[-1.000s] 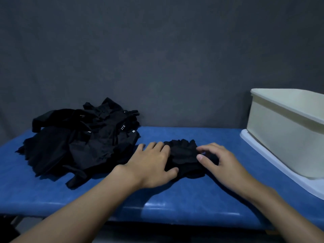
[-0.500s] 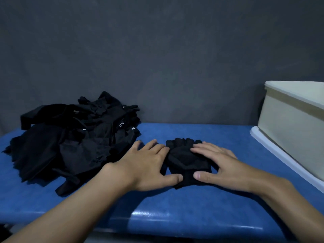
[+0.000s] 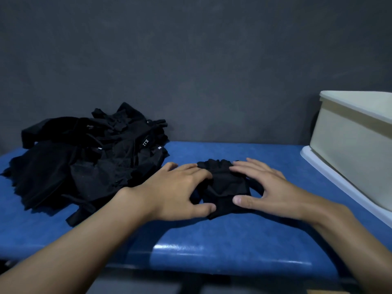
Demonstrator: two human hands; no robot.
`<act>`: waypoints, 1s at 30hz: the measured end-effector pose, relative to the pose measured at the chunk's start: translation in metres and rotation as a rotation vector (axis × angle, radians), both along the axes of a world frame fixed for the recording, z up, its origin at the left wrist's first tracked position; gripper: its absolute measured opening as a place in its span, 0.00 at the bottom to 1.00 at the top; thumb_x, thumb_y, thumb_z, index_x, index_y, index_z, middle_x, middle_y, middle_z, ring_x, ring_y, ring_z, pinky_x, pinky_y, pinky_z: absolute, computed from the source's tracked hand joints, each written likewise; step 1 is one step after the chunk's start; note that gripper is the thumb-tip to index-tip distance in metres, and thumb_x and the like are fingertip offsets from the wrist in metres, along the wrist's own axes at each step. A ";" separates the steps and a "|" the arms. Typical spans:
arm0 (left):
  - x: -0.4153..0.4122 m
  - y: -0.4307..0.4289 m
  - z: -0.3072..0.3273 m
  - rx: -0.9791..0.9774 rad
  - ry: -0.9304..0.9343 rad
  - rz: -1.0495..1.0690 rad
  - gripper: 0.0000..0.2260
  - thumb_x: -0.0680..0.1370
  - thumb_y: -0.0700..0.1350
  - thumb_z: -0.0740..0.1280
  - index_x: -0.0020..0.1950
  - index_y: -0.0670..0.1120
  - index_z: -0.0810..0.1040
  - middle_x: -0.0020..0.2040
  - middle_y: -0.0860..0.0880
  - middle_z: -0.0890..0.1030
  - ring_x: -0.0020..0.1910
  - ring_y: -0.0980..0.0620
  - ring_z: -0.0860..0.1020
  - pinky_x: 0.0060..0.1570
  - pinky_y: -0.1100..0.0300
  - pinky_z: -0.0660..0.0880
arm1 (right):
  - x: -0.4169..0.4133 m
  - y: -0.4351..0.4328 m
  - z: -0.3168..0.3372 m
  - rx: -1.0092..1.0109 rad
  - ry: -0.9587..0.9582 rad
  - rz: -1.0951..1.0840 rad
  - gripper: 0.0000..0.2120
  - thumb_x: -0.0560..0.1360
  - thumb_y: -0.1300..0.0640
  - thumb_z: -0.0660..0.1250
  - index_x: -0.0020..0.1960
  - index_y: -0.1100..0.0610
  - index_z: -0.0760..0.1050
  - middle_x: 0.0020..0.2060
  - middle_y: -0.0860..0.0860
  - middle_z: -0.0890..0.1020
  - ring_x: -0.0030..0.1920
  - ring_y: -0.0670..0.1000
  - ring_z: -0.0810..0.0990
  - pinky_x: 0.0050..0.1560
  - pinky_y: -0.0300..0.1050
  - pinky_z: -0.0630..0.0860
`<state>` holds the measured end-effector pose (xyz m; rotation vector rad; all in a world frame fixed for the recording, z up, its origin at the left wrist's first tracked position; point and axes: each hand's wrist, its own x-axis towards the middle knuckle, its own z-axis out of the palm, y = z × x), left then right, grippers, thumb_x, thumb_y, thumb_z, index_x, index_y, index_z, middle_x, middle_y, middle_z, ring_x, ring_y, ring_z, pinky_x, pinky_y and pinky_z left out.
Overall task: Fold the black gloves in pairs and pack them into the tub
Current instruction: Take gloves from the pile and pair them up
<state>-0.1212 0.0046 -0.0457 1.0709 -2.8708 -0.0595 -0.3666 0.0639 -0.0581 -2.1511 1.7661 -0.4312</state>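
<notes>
A black folded glove pair [image 3: 224, 185] lies on the blue table [image 3: 233, 240], near its middle. My left hand [image 3: 178, 192] arches over the pair's left edge, with curled fingers on top and the thumb at the front edge, pinching the fabric. My right hand [image 3: 267, 187] rests on the right side with straight, spread fingers, its thumb pressing the front part. A cream tub [image 3: 350, 153] stands at the right; its inside is hidden from here.
A loose pile of black gloves [image 3: 84, 162] covers the table's left side, close to my left wrist. The tub sits on a white lid or tray [image 3: 318, 168] that juts toward me. A dark grey wall runs behind the table.
My left fingers have curled up over the glove pair's left edge, where they lay flat before. My right hand has stayed flat on the pair.
</notes>
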 end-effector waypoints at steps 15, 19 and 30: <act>-0.010 0.002 0.000 0.077 0.100 0.099 0.38 0.72 0.74 0.54 0.76 0.54 0.64 0.74 0.61 0.64 0.73 0.59 0.61 0.73 0.54 0.58 | -0.003 -0.003 -0.001 0.055 0.028 0.013 0.45 0.63 0.20 0.57 0.75 0.35 0.55 0.76 0.31 0.51 0.76 0.37 0.41 0.77 0.51 0.41; -0.009 -0.002 -0.002 0.042 -0.009 0.081 0.46 0.66 0.77 0.47 0.78 0.54 0.60 0.78 0.58 0.60 0.77 0.59 0.55 0.75 0.53 0.54 | -0.001 -0.003 0.000 0.050 0.010 0.013 0.43 0.64 0.24 0.58 0.76 0.37 0.56 0.76 0.31 0.52 0.76 0.37 0.42 0.77 0.53 0.42; -0.014 -0.011 -0.005 0.106 -0.150 0.050 0.41 0.74 0.74 0.54 0.81 0.55 0.49 0.82 0.56 0.49 0.80 0.58 0.42 0.78 0.49 0.43 | -0.005 0.009 0.005 0.144 0.223 -0.047 0.44 0.63 0.22 0.52 0.76 0.36 0.53 0.77 0.34 0.48 0.77 0.43 0.41 0.76 0.56 0.39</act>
